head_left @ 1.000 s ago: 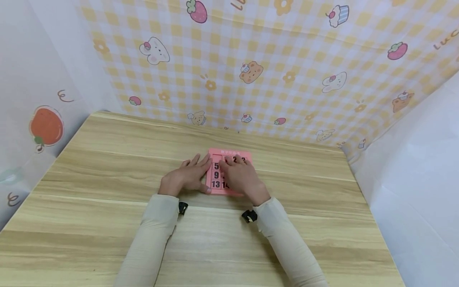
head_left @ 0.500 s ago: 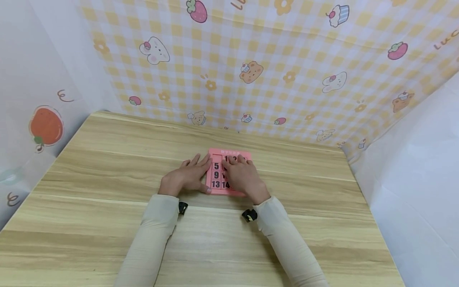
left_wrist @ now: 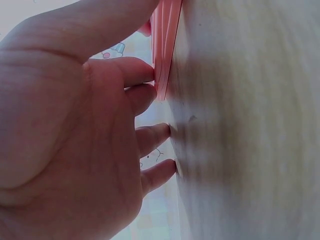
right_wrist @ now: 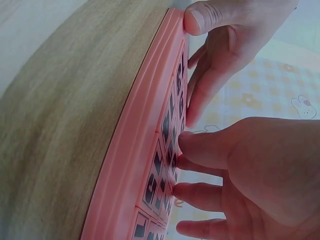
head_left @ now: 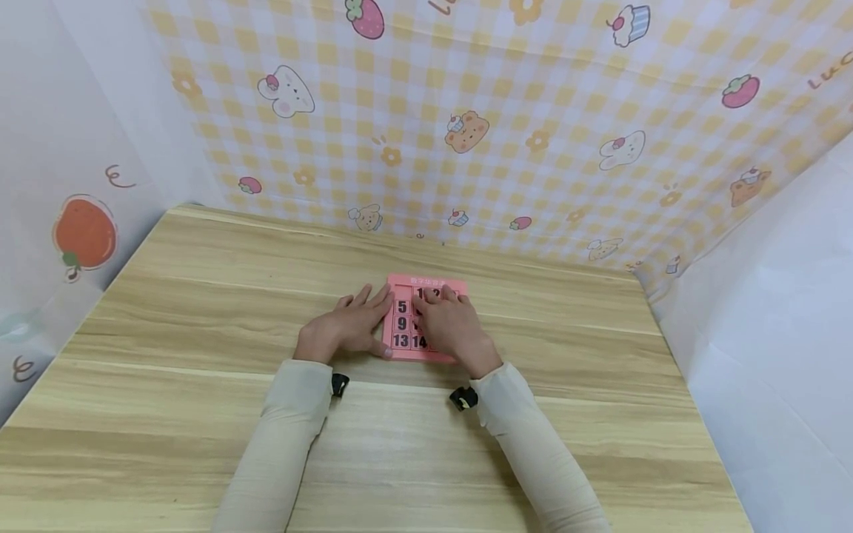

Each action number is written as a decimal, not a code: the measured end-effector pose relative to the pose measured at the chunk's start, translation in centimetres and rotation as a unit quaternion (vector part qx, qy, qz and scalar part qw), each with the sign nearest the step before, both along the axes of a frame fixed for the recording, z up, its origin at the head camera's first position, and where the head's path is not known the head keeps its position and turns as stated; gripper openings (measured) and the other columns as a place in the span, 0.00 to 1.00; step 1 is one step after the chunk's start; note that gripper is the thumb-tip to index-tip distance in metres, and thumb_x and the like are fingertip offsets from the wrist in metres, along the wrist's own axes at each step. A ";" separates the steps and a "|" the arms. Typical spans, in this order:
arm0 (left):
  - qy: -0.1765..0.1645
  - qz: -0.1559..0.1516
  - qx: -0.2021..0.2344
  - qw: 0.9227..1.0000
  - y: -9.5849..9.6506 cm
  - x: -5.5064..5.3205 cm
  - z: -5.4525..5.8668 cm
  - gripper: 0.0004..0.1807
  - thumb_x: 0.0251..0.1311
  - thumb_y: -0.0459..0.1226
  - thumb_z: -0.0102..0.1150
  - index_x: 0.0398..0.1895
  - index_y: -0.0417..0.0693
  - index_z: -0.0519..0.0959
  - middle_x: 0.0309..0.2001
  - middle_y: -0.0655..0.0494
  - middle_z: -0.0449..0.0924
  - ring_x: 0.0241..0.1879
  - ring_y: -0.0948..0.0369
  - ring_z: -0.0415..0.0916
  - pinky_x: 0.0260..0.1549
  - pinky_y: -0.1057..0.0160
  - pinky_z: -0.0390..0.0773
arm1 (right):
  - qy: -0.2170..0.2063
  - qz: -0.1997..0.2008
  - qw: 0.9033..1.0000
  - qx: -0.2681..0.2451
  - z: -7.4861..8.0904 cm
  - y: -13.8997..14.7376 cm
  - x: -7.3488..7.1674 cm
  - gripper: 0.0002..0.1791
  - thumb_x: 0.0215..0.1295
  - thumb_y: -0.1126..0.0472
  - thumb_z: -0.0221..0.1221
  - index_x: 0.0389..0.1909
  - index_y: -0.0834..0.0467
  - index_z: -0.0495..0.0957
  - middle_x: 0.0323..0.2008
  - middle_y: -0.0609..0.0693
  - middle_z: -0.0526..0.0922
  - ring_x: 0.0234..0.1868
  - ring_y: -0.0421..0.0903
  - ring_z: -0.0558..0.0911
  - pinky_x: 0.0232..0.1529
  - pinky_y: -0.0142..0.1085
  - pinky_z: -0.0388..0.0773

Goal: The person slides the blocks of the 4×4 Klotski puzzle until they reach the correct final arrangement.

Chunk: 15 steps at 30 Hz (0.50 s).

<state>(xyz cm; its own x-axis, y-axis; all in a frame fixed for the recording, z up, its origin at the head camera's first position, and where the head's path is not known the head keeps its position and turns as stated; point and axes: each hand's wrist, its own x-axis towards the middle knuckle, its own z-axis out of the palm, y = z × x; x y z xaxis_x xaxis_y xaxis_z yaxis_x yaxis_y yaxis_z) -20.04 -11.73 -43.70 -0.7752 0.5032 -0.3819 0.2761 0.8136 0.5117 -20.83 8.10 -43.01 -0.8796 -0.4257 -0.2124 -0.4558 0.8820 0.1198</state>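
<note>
Number sliding puzzle (head_left: 403, 323) lies toward the table's (head_left: 400, 451) far edge, left hand (head_left: 348, 326) splayed against it, right hand (head_left: 455, 327) unclenched atop tiles (head_left: 401, 340).

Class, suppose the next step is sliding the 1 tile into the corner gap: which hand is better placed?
Probably the right hand: it reaches over the puzzle, close beside the 1 tile. The left hand touches the puzzle's left edge, so it seems better placed for steadying.

The number slide puzzle (head_left: 403, 326) is pink with black numerals (head_left: 400, 340) and pale lettering (head_left: 426, 281). The counter (head_left: 386, 459) is light tan wood grain, streaked brown. Yellow-and-white gingham covers the backdrop cloth (head_left: 426, 89), printed with pink strawberries (head_left: 368, 21) and brown bears (head_left: 468, 133). The sleeves (head_left: 280, 437) are cream.
</note>
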 end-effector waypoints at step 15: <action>0.004 -0.003 -0.001 1.000 0.1 0.0 0.0 0.58 0.58 0.54 0.66 0.80 0.43 0.40 0.80 0.51 0.28 0.78 0.45 0.23 0.76 0.42 0.34 | -0.012 0.003 1.000 0.007 0.2 -0.3 -0.1 0.27 0.77 0.46 0.46 0.74 0.45 0.64 0.75 0.49 0.64 0.74 0.58 0.62 0.69 0.58 0.66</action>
<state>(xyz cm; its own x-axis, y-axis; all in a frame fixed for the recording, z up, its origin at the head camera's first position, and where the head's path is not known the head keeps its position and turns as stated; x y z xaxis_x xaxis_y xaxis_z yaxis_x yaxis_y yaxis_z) -20.06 -11.67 -43.74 -0.7748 0.5069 -0.3777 0.2847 0.8133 0.5074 -20.89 7.81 -42.79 -0.8716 -0.4283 -0.2385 -0.4642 0.8775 0.1205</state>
